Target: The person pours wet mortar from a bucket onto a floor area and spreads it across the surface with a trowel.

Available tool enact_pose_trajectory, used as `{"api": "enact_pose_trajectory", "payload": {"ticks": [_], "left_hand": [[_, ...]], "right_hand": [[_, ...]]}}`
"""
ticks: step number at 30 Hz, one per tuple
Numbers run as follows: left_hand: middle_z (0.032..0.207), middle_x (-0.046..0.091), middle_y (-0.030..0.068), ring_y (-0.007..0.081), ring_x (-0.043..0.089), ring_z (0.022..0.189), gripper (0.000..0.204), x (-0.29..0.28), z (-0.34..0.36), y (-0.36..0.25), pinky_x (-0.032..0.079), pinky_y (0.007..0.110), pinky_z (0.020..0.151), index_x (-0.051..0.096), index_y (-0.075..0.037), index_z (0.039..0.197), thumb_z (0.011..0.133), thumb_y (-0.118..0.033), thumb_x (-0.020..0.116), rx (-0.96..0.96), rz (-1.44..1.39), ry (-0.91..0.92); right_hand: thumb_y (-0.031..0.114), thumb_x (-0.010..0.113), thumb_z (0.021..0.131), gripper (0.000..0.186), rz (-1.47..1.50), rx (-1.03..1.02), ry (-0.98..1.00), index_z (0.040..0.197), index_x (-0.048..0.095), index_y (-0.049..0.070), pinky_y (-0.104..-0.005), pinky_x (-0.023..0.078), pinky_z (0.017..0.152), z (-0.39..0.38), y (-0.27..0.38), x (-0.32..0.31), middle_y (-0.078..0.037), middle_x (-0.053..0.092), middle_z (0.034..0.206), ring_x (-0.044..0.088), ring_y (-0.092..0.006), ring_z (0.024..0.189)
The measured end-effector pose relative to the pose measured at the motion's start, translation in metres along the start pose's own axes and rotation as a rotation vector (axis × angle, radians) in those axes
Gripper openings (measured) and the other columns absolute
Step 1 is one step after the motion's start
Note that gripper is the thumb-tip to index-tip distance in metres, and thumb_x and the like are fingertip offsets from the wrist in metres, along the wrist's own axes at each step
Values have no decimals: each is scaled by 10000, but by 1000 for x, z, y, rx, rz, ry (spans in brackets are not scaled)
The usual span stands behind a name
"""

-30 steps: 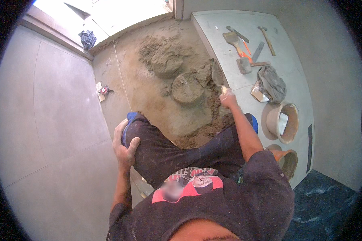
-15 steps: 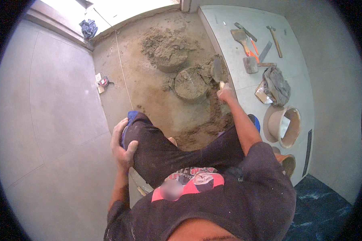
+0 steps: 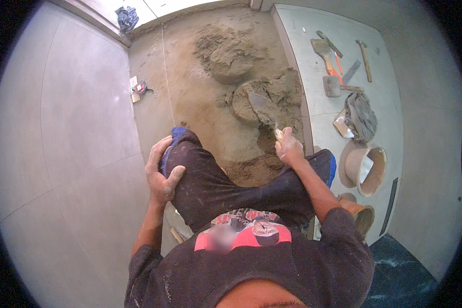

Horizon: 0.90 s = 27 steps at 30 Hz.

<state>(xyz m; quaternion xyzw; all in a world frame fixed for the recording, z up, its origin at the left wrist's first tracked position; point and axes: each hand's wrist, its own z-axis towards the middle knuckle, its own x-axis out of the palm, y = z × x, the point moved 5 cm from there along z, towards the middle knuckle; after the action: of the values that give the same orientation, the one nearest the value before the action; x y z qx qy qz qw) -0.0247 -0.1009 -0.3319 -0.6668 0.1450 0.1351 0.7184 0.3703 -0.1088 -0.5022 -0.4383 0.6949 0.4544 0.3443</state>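
My right hand (image 3: 290,147) is closed round the pale handle of a trowel (image 3: 262,106). The trowel's blade lies over the nearer of two round mounds of damp sandy mortar, the near mound (image 3: 245,107). Behind it, slightly left, stands the far mound (image 3: 231,64), with loose crumbs heaped round its top. My left hand (image 3: 162,170) rests on my left knee, holding nothing, its thumb spread from the fingers. A taut string (image 3: 168,77) runs across the sandy floor bed on the left.
Right of the bed, a raised pale slab holds a wide brush (image 3: 322,50), a mallet (image 3: 332,86), a hammer (image 3: 364,60), a grey rag (image 3: 362,117) and a tan bucket (image 3: 372,172). A tape measure (image 3: 140,87) lies by the left tiles (image 3: 87,102). A dark bag (image 3: 127,18) sits far left.
My right hand has drawn nearer to me, and the trowel blade has swung from the right of the near mound onto its top. My left hand stays on the knee. The view has shifted slightly.
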Motion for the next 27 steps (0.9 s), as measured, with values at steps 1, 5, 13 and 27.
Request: {"api": "enact_pose_trajectory", "payload": {"ticks": [1,5,13,27], "left_hand": [[1255,563,196,315,521,1202,742,-1,0,0,376,419,1043,566,18,1231,734,-508,732,-1,8,0],[1263,557,209,326,516,1209,768,-8,-8,3,370,434,1047,566,21,1230,733,-544,720,-11,34,-13],[1303,531,223,344,497,1231,847,-25,-29,12,364,450,1051,548,29,1243,717,-620,694,-66,49,-66],[1280,558,209,340,525,1208,797,-2,-7,-5,381,441,1038,574,8,1223,697,-575,716,9,19,71]], "right_hand": [[238,613,860,431,-31,7,5,1128,340,40,-545,529,697,4,0,7,-278,644,898,653,-462,792],[236,597,874,397,-61,-10,-50,1114,349,39,-529,541,670,1,6,19,-264,648,883,664,-446,782],[193,597,819,413,117,72,-25,1087,335,20,-571,512,709,16,-4,53,-314,627,830,615,-523,790],[205,654,786,422,585,57,245,1095,437,15,-460,524,626,86,15,96,-215,620,829,643,-373,666]]}}
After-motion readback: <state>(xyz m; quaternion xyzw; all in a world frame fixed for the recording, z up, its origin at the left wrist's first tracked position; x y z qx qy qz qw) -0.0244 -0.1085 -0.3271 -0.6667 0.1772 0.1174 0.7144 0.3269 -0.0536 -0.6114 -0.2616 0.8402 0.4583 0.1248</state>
